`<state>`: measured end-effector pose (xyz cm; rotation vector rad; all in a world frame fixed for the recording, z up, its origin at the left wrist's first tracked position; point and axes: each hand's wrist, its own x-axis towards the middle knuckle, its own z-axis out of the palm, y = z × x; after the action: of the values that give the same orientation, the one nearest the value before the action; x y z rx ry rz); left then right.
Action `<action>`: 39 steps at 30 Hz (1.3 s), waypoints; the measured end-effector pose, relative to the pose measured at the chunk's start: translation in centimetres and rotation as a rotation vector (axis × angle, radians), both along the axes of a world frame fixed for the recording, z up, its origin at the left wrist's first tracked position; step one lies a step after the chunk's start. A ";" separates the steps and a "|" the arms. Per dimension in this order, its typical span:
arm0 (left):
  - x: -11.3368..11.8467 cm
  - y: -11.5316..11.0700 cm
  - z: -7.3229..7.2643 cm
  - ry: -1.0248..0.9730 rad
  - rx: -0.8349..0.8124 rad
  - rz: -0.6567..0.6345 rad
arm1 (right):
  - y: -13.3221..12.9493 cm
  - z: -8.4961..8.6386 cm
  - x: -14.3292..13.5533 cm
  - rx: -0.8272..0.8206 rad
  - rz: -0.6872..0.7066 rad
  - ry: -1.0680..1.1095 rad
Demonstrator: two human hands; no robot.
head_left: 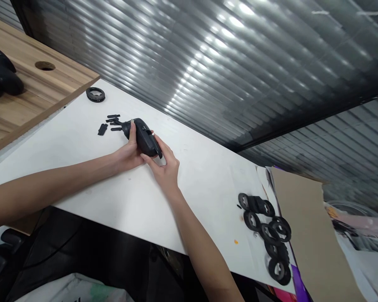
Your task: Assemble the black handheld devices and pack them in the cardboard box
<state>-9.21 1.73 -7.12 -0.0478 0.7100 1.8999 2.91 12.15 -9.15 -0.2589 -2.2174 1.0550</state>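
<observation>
A black, rounded plastic device [145, 138], its exact kind unclear, is held above the white table [201, 176]. My left hand [130, 153] grips it from the left, with the thumb laid over its top near the narrower end. At the wider, lower right end, my right hand [165, 163] holds it between thumb and fingers. A long black flap-like piece [157, 147] sticks out along that end, beside my right fingers. Just past the narrow end lie several small flat black pieces [114, 116], and a wider black piece [102, 129] lies left of them.
A black ring [95, 95] lies at the table's far left corner. Several black ring-shaped parts [252, 220] are grouped at the right, beside a cardboard sheet [311, 226]. A wooden board [59, 90] borders the left, and a corrugated metal wall [182, 54] stands behind.
</observation>
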 end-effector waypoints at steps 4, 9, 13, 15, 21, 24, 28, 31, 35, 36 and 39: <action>0.0 -0.1 0.0 -0.033 -0.015 0.020 | -0.4 -1.0 -0.5 0.009 -0.052 0.075; -0.4 -0.3 -0.1 -0.053 -0.042 0.017 | -0.4 -0.5 -0.2 0.041 0.021 0.102; -0.7 -0.5 0.1 -0.100 -0.031 -0.011 | -0.1 0.3 0.1 0.068 0.095 0.100; -0.8 -0.6 0.2 -0.129 -0.017 -0.022 | 0.0 0.3 0.1 0.073 0.107 0.101; -1.1 -0.8 0.4 -0.176 -0.009 -0.056 | -0.2 0.4 -0.1 -0.026 0.109 0.099; -1.1 -0.8 0.5 -0.186 -0.018 -0.061 | -0.3 0.5 -0.2 -0.154 0.083 0.104; -0.9 -0.9 0.7 -0.174 -0.032 -0.036 | -0.3 0.4 -0.2 -0.307 0.004 0.082; -0.8 -0.9 0.9 -0.171 -0.059 -0.038 | -0.2 0.5 -0.3 -0.371 -0.031 0.063; -0.6 -1.0 1.4 -0.180 -0.078 -0.037 | -0.3 1.0 -0.4 -0.448 -0.054 0.044; -0.6 -1.0 1.5 -0.182 -0.082 -0.035 | -0.4 1.1 -0.5 -0.469 -0.060 0.042; -0.7 -1.0 1.5 -0.191 -0.093 -0.041 | -0.3 1.2 -0.7 -0.533 -0.094 0.063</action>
<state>-9.87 0.78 -5.60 -0.2682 0.6632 1.7946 2.16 11.83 -7.93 -0.5445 -1.8131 1.5627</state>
